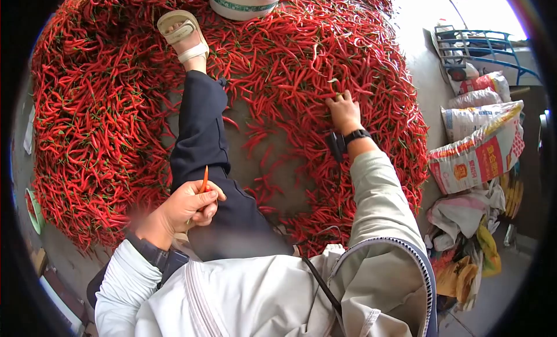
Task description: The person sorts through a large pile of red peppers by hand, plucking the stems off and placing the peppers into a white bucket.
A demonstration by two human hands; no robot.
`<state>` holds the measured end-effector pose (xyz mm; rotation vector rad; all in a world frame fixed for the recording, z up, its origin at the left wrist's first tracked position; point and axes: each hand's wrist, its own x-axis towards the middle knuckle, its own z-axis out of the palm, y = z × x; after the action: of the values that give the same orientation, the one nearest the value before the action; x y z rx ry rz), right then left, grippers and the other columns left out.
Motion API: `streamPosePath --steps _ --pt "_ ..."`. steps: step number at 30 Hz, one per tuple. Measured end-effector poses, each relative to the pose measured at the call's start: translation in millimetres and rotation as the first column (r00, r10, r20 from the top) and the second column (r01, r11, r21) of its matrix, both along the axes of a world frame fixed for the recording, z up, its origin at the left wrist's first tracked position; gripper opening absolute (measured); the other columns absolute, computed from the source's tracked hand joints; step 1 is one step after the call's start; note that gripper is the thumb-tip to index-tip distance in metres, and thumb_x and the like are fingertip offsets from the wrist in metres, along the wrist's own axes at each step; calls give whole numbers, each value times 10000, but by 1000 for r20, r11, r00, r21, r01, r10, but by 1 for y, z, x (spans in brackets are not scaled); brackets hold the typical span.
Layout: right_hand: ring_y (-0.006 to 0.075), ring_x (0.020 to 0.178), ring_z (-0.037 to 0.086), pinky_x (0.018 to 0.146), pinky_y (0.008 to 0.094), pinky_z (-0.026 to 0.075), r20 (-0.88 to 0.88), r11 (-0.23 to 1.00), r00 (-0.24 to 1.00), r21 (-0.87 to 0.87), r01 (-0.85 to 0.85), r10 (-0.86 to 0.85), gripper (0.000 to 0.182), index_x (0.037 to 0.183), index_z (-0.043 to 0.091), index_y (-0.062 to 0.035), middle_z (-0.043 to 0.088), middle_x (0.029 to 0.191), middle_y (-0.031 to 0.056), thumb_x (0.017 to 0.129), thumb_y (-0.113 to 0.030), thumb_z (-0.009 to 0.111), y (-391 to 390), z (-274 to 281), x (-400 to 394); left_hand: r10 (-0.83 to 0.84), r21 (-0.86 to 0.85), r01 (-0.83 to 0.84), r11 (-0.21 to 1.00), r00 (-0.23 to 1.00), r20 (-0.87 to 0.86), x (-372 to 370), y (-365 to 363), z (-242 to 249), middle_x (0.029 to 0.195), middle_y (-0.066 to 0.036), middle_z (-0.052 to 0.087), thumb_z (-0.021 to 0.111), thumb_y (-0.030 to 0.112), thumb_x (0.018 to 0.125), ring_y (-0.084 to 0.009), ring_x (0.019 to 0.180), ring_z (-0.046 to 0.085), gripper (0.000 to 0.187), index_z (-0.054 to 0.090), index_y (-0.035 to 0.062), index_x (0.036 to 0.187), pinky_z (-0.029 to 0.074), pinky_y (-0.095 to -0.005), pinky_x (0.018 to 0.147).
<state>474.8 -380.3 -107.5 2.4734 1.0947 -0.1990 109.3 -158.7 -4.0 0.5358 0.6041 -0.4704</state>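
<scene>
An orange-red chili pepper (205, 179) points upward out of my left hand (194, 204), whose fingers are closed round it above my dark trouser leg. My right hand (343, 109) reaches out to the heap of red chili peppers (301, 76) right of centre. Its fingers touch the peppers and are bent round something small that I cannot make out. A black band circles each wrist.
Red chili peppers (98, 134) also cover the floor on the left. A white bucket (241, 5) stands at the top. My sandalled foot (184, 38) rests among the peppers. Printed sacks (478, 157) and a blue metal frame (478, 47) are on the right.
</scene>
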Motion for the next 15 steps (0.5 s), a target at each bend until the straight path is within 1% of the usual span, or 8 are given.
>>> streamPosePath --steps 6,8,9,10,12,13,14,15 --pt "332 1213 357 866 480 417 -81 999 996 -8 -37 37 270 1071 563 -206 498 1150 69 817 -175 476 -66 10 -43 0 -12 0 1000 1000 -18 -1 0 -3 570 -42 507 486 157 906 -65 377 334 156 561 20 900 279 -209 376" --pt "343 1198 365 864 454 427 -207 998 976 14 -66 67 277 1059 573 -215 498 1132 76 806 -154 480 -83 17 -53 1 -15 -1 1000 1000 8 -1 0 -3 570 -41 507 485 156 907 -63 379 337 158 561 18 899 278 -208 374" --pt "354 1138 428 857 431 437 -265 994 958 30 -108 113 272 1036 592 -209 509 1117 96 781 -159 510 -90 21 -55 -3 -20 3 1000 1000 12 0 0 -3 575 -41 509 485 158 907 -61 381 337 161 562 16 900 277 -207 371" --pt "354 1138 428 857 431 437 -268 994 957 22 -103 105 272 1036 592 -209 509 1117 96 781 -159 510 -89 29 -55 -8 -28 8 1000 1000 9 1 0 -3 575 -41 509 485 158 907 -61 381 337 161 562 16 900 277 -207 371" --pt "311 953 535 812 368 468 -515 999 856 33 -38 50 378 991 620 -144 562 984 97 617 -96 644 -78 48 -50 -16 -44 17 999 1000 13 2 0 -6 580 -42 511 486 157 907 -58 382 334 162 564 15 901 276 -205 369" --pt "303 894 564 795 365 474 -520 998 853 67 -4 39 390 991 631 -138 574 1005 107 604 -121 674 -68 56 -40 -15 -48 16 999 1000 7 3 1 -6 580 -42 511 486 157 907 -58 382 334 162 564 15 901 276 -205 369" --pt "292 921 562 804 363 470 -499 993 860 101 -58 101 366 985 635 -125 594 999 100 623 -144 683 -50 71 -29 -23 -58 24 998 1000 11 4 1 -6 581 -42 511 487 157 907 -58 383 334 162 564 14 904 276 -203 369" --pt "288 881 581 785 359 476 -459 971 879 240 -20 131 321 954 639 -95 615 954 107 641 -152 678 -45 54 -5 -29 -66 30 997 999 14 4 1 -6 582 -43 510 487 157 908 -57 385 334 162 563 14 907 276 -201 370"
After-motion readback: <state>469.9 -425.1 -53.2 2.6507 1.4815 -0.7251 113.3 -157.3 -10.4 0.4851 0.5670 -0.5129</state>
